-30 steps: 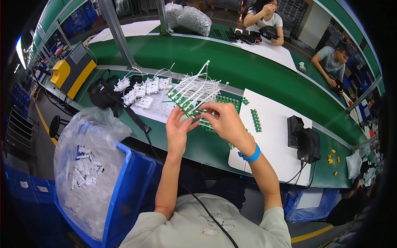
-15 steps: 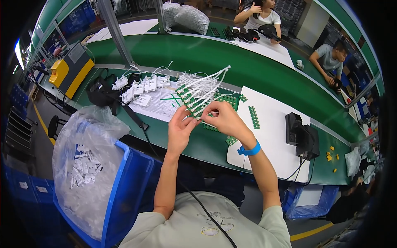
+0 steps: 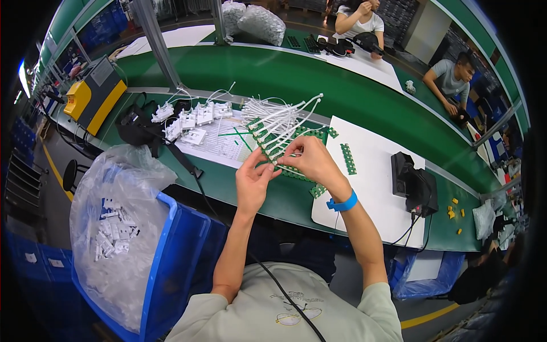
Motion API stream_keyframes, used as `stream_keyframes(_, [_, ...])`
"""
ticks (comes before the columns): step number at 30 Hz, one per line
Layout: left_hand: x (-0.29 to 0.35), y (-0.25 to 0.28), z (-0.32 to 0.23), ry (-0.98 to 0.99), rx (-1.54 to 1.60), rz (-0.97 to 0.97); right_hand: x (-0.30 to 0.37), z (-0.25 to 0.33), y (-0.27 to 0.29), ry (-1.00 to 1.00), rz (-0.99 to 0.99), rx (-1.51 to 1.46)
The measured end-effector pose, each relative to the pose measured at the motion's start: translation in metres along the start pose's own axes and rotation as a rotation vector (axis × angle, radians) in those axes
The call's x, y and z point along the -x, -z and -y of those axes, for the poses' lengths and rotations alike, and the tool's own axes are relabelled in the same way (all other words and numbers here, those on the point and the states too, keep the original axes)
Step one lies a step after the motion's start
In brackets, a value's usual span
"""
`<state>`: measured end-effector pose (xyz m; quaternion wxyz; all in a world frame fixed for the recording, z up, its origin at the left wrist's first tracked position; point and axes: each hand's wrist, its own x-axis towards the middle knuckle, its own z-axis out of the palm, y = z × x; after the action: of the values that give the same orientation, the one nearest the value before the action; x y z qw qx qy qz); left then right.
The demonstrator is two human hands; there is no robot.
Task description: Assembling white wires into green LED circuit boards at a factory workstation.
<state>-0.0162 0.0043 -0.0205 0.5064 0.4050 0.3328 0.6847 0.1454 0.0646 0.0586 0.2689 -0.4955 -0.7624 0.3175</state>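
Green circuit strips with white leads are held up between both hands just above the bench, the long axis running up and away to the left from the fingertips. The left hand is pinched narrowly on the near end; the right hand is closed on the same end from the other side, equally near. Beyond the hands lies a white mat on the green bench; farther left, white connector blocks. Across the far bench, other people are seated.

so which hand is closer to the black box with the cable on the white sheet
Right. The right hand is just left of the black box; the left hand lies farther left, beyond the right one.
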Motion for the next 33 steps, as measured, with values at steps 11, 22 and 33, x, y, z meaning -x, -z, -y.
stream_keyframes(11, [0.011, -0.006, 0.006, 0.05, -0.008, -0.038, 0.009, -0.01, -0.018, -0.019, -0.049, -0.001])
stream_keyframes(22, [0.028, -0.009, 0.013, 0.119, -0.091, -0.112, 0.014, -0.027, -0.031, -0.083, 0.039, -0.024])
stream_keyframes(33, [0.034, -0.01, 0.023, 0.182, -0.092, -0.104, 0.021, -0.046, -0.037, -0.106, 0.067, -0.091])
